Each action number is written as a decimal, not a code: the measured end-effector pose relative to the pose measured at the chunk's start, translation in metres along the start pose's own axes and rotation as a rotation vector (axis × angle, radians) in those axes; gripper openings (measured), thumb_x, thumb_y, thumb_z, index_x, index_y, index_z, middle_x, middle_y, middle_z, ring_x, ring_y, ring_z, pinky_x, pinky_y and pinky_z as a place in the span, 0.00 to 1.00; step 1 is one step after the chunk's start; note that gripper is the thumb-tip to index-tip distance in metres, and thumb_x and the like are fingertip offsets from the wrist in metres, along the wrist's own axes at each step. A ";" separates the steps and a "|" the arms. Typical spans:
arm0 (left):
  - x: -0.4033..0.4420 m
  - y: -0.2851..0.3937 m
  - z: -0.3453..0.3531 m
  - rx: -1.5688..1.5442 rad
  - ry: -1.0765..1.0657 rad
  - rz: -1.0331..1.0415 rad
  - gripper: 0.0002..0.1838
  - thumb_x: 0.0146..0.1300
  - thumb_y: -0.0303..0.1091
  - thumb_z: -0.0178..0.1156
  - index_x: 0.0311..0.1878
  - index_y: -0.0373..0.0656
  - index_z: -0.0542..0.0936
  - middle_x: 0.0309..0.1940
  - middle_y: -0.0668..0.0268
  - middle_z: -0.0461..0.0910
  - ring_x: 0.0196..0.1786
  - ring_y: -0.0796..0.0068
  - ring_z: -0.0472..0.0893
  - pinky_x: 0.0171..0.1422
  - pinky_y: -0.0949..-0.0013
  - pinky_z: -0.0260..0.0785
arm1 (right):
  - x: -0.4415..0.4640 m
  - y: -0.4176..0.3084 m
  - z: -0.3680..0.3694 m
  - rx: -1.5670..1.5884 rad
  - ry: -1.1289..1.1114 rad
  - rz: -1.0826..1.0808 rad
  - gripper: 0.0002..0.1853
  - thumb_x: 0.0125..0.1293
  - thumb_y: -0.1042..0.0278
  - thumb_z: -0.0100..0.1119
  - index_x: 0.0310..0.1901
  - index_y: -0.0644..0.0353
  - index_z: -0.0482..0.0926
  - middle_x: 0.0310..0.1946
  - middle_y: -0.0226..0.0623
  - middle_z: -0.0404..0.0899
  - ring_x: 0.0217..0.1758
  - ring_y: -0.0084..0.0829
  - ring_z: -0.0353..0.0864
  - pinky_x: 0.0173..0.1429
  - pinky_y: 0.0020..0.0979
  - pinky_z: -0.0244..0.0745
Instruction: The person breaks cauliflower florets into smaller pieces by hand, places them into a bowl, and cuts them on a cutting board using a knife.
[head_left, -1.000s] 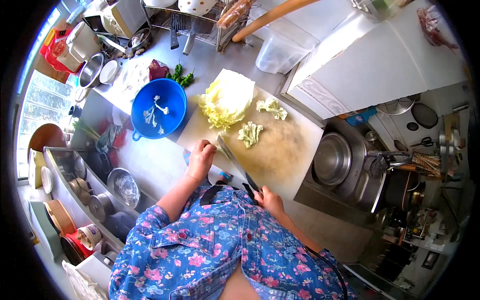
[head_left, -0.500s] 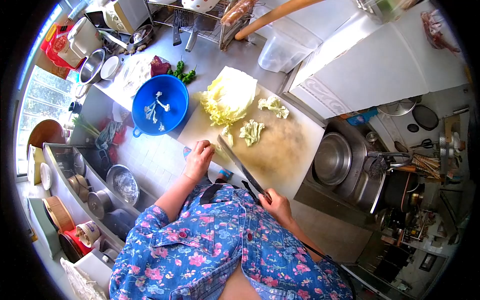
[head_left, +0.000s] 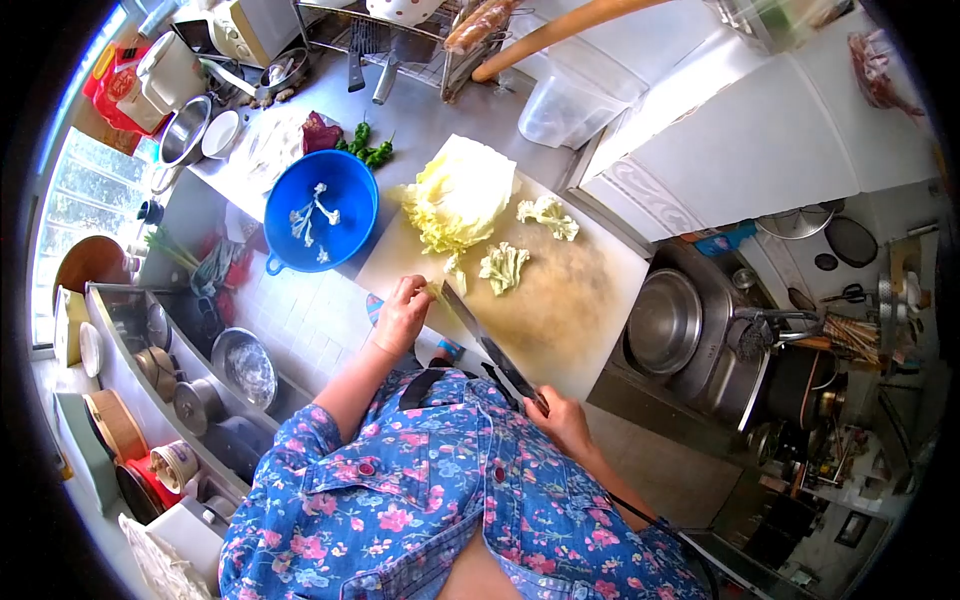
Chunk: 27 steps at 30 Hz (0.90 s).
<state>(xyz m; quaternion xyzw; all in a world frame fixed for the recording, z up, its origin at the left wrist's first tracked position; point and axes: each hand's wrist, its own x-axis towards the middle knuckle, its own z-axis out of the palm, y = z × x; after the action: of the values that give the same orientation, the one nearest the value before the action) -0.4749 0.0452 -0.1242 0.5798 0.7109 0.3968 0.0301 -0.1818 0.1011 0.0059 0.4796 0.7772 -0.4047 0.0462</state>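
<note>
Right hand grips knife over cutting board

Its fingers wrap round the handle; the blade points toward the left hand, whose bent fingers pinch a pale piece beside the tip. Two florets and a larger pale vegetable head lie on the board.

Board: vegetable head at far-left part; loose pieces, one right of head, one in front. Knife over near side. Bowl left, peppers behind it. Sink right, pan inside. Tub behind board.
</note>
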 end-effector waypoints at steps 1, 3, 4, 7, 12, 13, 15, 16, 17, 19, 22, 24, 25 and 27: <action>0.001 0.001 0.000 0.006 0.004 0.003 0.09 0.45 0.19 0.63 0.32 0.40 0.77 0.41 0.60 0.73 0.42 0.60 0.76 0.42 0.65 0.74 | -0.001 -0.003 -0.002 0.001 -0.011 0.009 0.14 0.61 0.58 0.61 0.39 0.61 0.78 0.28 0.48 0.81 0.32 0.49 0.82 0.37 0.42 0.75; 0.002 0.002 -0.001 0.017 0.010 0.008 0.09 0.45 0.19 0.62 0.31 0.40 0.77 0.41 0.60 0.73 0.42 0.61 0.76 0.42 0.65 0.74 | -0.002 -0.003 -0.003 0.003 -0.019 0.011 0.14 0.62 0.58 0.60 0.39 0.61 0.77 0.29 0.48 0.81 0.32 0.49 0.82 0.37 0.42 0.75; 0.001 0.002 -0.001 0.016 0.008 0.005 0.09 0.45 0.19 0.62 0.31 0.40 0.76 0.41 0.60 0.73 0.42 0.61 0.76 0.42 0.65 0.74 | -0.002 0.000 -0.001 0.004 -0.015 0.003 0.14 0.62 0.57 0.60 0.39 0.61 0.77 0.29 0.48 0.81 0.32 0.49 0.82 0.37 0.42 0.75; 0.002 0.002 0.000 0.022 0.007 0.011 0.09 0.44 0.19 0.62 0.31 0.41 0.76 0.40 0.60 0.73 0.41 0.61 0.76 0.41 0.65 0.74 | -0.001 0.002 0.000 -0.012 -0.026 0.003 0.14 0.62 0.57 0.59 0.39 0.61 0.77 0.29 0.48 0.81 0.33 0.49 0.82 0.37 0.42 0.75; 0.003 0.003 -0.001 0.064 -0.001 0.024 0.09 0.43 0.20 0.62 0.30 0.42 0.76 0.39 0.61 0.73 0.41 0.62 0.76 0.41 0.65 0.73 | 0.000 0.003 0.000 -0.037 -0.020 -0.037 0.14 0.63 0.57 0.59 0.37 0.61 0.76 0.26 0.47 0.80 0.30 0.48 0.81 0.35 0.42 0.74; 0.003 0.003 -0.001 0.069 -0.004 0.024 0.09 0.43 0.20 0.62 0.30 0.42 0.76 0.39 0.61 0.73 0.41 0.62 0.76 0.41 0.65 0.73 | 0.000 0.007 0.004 -0.047 0.003 -0.072 0.13 0.63 0.58 0.60 0.36 0.62 0.76 0.24 0.47 0.78 0.27 0.46 0.80 0.32 0.40 0.72; 0.002 0.003 -0.001 0.082 -0.009 0.023 0.09 0.43 0.20 0.62 0.30 0.42 0.76 0.39 0.61 0.72 0.41 0.62 0.75 0.41 0.65 0.73 | 0.002 0.011 0.008 -0.079 0.007 -0.098 0.13 0.63 0.59 0.61 0.35 0.62 0.75 0.22 0.46 0.77 0.25 0.45 0.79 0.30 0.40 0.72; 0.002 0.002 0.000 0.083 -0.015 0.020 0.09 0.43 0.20 0.62 0.30 0.42 0.76 0.40 0.61 0.72 0.41 0.62 0.75 0.42 0.64 0.73 | 0.004 0.012 0.010 -0.102 -0.013 -0.089 0.14 0.63 0.59 0.61 0.35 0.62 0.75 0.22 0.47 0.78 0.26 0.46 0.80 0.31 0.40 0.72; 0.001 0.002 0.000 0.085 -0.020 0.017 0.09 0.44 0.20 0.62 0.30 0.42 0.76 0.40 0.61 0.72 0.41 0.62 0.75 0.42 0.64 0.73 | 0.005 0.013 0.011 -0.124 -0.033 -0.081 0.14 0.63 0.58 0.60 0.35 0.62 0.74 0.23 0.47 0.79 0.27 0.47 0.81 0.31 0.41 0.73; 0.002 0.002 0.000 0.093 -0.026 0.014 0.09 0.44 0.21 0.62 0.30 0.42 0.76 0.40 0.61 0.72 0.42 0.62 0.75 0.42 0.64 0.73 | 0.010 0.018 0.019 -0.188 -0.040 -0.082 0.14 0.64 0.57 0.59 0.36 0.62 0.74 0.24 0.48 0.79 0.28 0.48 0.81 0.31 0.42 0.73; 0.002 0.000 0.001 0.104 -0.015 0.012 0.08 0.45 0.21 0.61 0.30 0.41 0.76 0.40 0.61 0.72 0.42 0.60 0.75 0.42 0.63 0.73 | 0.015 0.019 0.028 -0.238 -0.026 -0.062 0.14 0.64 0.57 0.59 0.36 0.61 0.74 0.24 0.48 0.79 0.28 0.49 0.81 0.32 0.43 0.74; 0.001 -0.003 0.003 0.106 0.003 0.011 0.08 0.45 0.21 0.61 0.30 0.41 0.75 0.40 0.60 0.72 0.42 0.59 0.75 0.42 0.63 0.73 | 0.018 0.025 0.033 -0.232 -0.003 -0.071 0.15 0.65 0.55 0.57 0.36 0.61 0.73 0.23 0.49 0.79 0.28 0.51 0.80 0.32 0.46 0.74; 0.002 -0.004 0.002 0.107 0.002 0.011 0.08 0.45 0.21 0.61 0.30 0.41 0.75 0.39 0.60 0.72 0.42 0.59 0.75 0.42 0.62 0.72 | 0.020 0.030 0.037 -0.217 0.010 -0.093 0.16 0.65 0.53 0.55 0.36 0.61 0.72 0.23 0.50 0.79 0.28 0.53 0.80 0.33 0.50 0.73; 0.000 -0.004 0.001 0.109 -0.001 0.009 0.08 0.45 0.21 0.61 0.30 0.41 0.74 0.39 0.59 0.72 0.42 0.58 0.75 0.42 0.62 0.72 | 0.018 0.033 0.037 -0.210 0.005 -0.102 0.17 0.65 0.51 0.54 0.37 0.60 0.72 0.23 0.51 0.79 0.29 0.55 0.80 0.34 0.52 0.73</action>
<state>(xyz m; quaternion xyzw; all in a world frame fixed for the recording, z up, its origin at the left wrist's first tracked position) -0.4773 0.0460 -0.1274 0.5840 0.7290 0.3571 -0.0028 -0.1769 0.0963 -0.0465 0.4332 0.8387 -0.3217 0.0736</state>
